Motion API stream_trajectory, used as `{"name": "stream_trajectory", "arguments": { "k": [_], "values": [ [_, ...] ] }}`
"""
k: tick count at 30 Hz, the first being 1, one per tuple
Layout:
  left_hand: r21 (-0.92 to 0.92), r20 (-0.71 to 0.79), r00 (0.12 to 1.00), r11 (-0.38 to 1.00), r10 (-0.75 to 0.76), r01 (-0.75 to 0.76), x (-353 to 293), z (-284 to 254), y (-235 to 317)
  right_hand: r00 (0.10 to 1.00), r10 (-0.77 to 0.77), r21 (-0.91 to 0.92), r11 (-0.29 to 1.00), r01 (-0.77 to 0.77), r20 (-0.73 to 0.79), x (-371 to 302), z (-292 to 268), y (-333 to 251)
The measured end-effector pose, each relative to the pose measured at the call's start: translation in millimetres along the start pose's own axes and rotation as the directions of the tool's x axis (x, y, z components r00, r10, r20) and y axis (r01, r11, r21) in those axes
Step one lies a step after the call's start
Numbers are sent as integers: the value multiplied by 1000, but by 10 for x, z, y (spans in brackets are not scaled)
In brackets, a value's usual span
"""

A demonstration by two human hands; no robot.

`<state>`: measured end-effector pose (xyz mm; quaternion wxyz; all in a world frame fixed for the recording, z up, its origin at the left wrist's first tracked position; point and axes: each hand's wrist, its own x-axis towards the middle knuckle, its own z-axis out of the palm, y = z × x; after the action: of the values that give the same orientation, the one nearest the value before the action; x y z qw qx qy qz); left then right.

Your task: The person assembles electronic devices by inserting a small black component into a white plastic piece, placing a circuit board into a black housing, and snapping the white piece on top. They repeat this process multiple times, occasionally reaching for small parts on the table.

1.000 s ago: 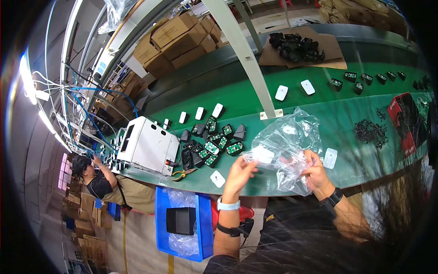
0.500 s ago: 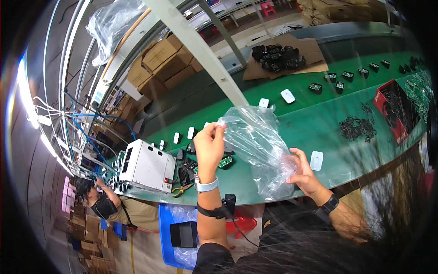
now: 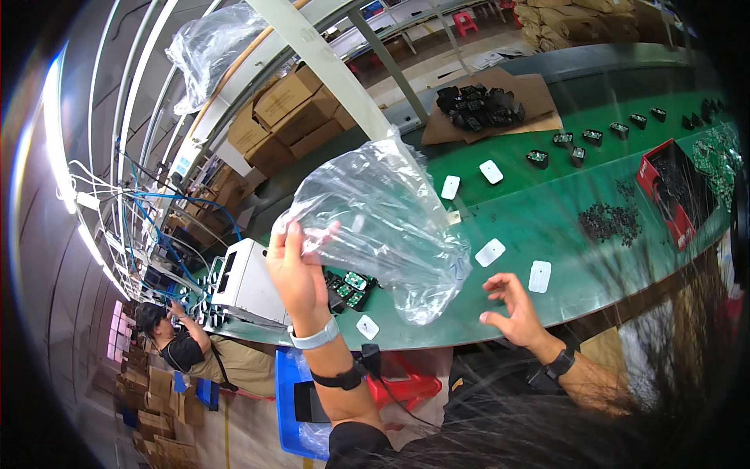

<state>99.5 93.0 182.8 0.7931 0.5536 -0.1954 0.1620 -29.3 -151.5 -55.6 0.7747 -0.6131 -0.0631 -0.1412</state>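
A clear plastic bag (image 3: 375,211) hangs spread over the green table, its upper left edge pinched in the raised fingers of my left hand (image 3: 295,270). My right hand (image 3: 514,306) is apart from the bag, to its right, fingers spread and curved around nothing. White rectangular covers (image 3: 490,252) lie on the table beyond that hand, with another white cover (image 3: 539,276) just to its right. Below the bag, near my left wrist, are black housings with green circuit boards (image 3: 355,283) and one more white cover (image 3: 367,327) by the table edge.
A white machine (image 3: 251,285) stands at the left, with a person (image 3: 176,332) beyond it. Black parts lie on cardboard (image 3: 539,102) at the back. Small black pieces (image 3: 609,223) and a red box (image 3: 664,195) are at the right. A blue bin (image 3: 287,406) sits below the table edge.
My left hand has moved left, carrying the bag with it. My right hand has let go of the bag and opened. White covers that the bag and arm hid now show.
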Motion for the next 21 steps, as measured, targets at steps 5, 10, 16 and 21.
{"name": "stream_trajectory", "arguments": {
  "k": [5, 10, 16, 21],
  "values": [
    [-261, -66, 981, 952, -181, 158, -720, -68, -36, 885, 208, 663, 596, -452, 416, -194, 366, -20],
    [837, 317, 922, 523, -223, -162, -1963, -182, -404, 930, 226, 676, 640, -365, 288, 158, 1147, -411],
    [214, -249, 959, 958, -136, 191, -2924, -757, -644, 969, 58, 161, 982, -98, 241, 32, 1448, 147],
    [402, -542, 828, 820, -145, 407, -3352, -1619, -536, 328, 36, -223, 803, 553, 944, -599, 1884, 243]
  ]
}}
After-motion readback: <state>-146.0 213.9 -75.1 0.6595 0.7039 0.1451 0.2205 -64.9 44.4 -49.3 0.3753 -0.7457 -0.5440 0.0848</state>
